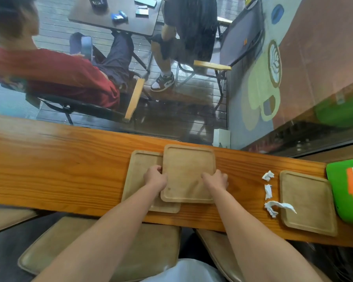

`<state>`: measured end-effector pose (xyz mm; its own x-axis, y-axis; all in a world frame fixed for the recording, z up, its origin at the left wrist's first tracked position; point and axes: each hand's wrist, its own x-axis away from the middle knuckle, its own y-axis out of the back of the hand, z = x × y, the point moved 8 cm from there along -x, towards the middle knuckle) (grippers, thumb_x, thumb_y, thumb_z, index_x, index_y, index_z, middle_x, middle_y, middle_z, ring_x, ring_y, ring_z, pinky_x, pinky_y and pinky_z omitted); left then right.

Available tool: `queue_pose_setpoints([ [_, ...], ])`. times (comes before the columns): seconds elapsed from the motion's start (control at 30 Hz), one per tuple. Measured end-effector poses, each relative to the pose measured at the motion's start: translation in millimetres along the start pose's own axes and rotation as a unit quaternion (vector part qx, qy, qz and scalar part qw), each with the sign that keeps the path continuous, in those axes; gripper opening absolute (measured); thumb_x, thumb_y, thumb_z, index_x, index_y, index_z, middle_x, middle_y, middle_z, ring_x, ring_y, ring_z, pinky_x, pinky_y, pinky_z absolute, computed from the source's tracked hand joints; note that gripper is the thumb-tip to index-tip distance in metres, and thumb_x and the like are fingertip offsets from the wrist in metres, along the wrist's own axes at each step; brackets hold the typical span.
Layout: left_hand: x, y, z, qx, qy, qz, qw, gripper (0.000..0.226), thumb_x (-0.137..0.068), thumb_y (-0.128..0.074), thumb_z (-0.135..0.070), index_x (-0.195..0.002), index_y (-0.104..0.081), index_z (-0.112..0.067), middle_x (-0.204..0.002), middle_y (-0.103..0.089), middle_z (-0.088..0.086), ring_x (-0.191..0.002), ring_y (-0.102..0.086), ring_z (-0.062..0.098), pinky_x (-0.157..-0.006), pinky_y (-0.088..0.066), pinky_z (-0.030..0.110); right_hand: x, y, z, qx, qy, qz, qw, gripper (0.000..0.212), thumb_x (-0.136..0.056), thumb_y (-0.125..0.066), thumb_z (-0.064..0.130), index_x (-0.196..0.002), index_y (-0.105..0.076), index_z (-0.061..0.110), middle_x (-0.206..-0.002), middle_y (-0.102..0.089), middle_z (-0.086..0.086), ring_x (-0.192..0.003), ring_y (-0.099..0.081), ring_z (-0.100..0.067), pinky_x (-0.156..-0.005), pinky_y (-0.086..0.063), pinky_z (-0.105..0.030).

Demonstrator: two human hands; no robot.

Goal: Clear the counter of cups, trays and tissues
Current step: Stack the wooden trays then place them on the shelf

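Here both hands, left hand and right hand, grip the upper tray, which sits askew on the lower tray and could slide off if lifted carelessly.

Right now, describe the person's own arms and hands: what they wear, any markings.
Both forearms are bare from the bottom of the picture to the wrist; no sleeves reach into view. The left hand and right hand wear no gloves, and no watch, bracelet or ring can be seen. No tattoos or other markings show. A bit of pale light-grey clothing shows low between the arms.
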<state>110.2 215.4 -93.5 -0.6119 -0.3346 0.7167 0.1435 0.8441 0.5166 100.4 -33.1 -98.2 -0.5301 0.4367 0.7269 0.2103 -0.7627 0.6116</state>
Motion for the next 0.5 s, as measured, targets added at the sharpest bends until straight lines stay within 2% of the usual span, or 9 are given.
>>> queue_pose_setpoints([
  [0.2, -10.6, 34.7, 3.9, -0.038, -0.02, -0.018, 0.999, 0.045, -0.098, -0.056, -0.009, -0.143, -0.051, -0.012, -0.139, -0.057, 0.012, -0.123, -0.057, 0.031, -0.092, -0.052, 0.036, 14.6, -21.6, 8.4, -0.103, -0.042, 0.055, 0.992, 0.075, -0.089, -0.062, 0.039, -0.149, -0.033, 0.006, -0.151, -0.034, -0.014, -0.131, -0.043, -0.036, -0.106, -0.041, -0.049],
  [0.27, -15.0, 57.4, 7.9, -0.068, -0.022, -0.037, 0.997, 0.041, -0.098, -0.056, -0.01, -0.139, -0.055, -0.012, -0.136, -0.06, 0.013, -0.117, -0.059, 0.031, -0.081, -0.052, 0.034, 26.1, -37.9, 18.2, -0.116, -0.037, 0.072, 0.99, 0.077, -0.088, -0.063, 0.039, -0.149, -0.032, 0.005, -0.15, -0.035, -0.014, -0.129, -0.045, -0.036, -0.105, -0.043, -0.05],
  [0.37, -18.3, 86.2, 20.8, -0.089, -0.025, -0.069, 0.993, 0.03, -0.097, -0.052, -0.007, -0.122, -0.068, -0.01, -0.115, -0.069, 0.014, -0.093, -0.064, 0.03, -0.06, -0.045, 0.029, 43.0, -64.1, 31.6, -0.114, -0.02, 0.097, 0.989, 0.079, -0.086, -0.065, 0.04, -0.148, -0.032, 0.005, -0.151, -0.033, -0.013, -0.13, -0.045, -0.037, -0.105, -0.044, -0.051],
  [0.43, -17.5, 93.8, 29.3, -0.094, -0.03, -0.076, 0.992, 0.026, -0.096, -0.05, -0.003, -0.104, -0.074, -0.008, -0.1, -0.071, 0.012, -0.079, -0.062, 0.027, -0.055, -0.047, 0.029, 49.5, -74.3, 37.5, -0.102, -0.011, 0.099, 0.99, 0.08, -0.086, -0.065, 0.041, -0.149, -0.031, 0.005, -0.153, -0.029, -0.013, -0.133, -0.041, -0.038, -0.107, -0.041, -0.052],
  [0.5, -14.5, 95.3, 35.5, -0.096, -0.034, -0.085, 0.991, 0.027, -0.095, -0.049, -0.002, -0.097, -0.075, -0.007, -0.101, -0.07, 0.013, -0.077, -0.061, 0.026, -0.057, -0.051, 0.033, 51.5, -79.6, 39.4, -0.084, -0.004, 0.093, 0.992, 0.081, -0.087, -0.065, 0.042, -0.15, -0.029, 0.006, -0.155, -0.026, -0.013, -0.137, -0.037, -0.039, -0.109, -0.039, -0.053],
])
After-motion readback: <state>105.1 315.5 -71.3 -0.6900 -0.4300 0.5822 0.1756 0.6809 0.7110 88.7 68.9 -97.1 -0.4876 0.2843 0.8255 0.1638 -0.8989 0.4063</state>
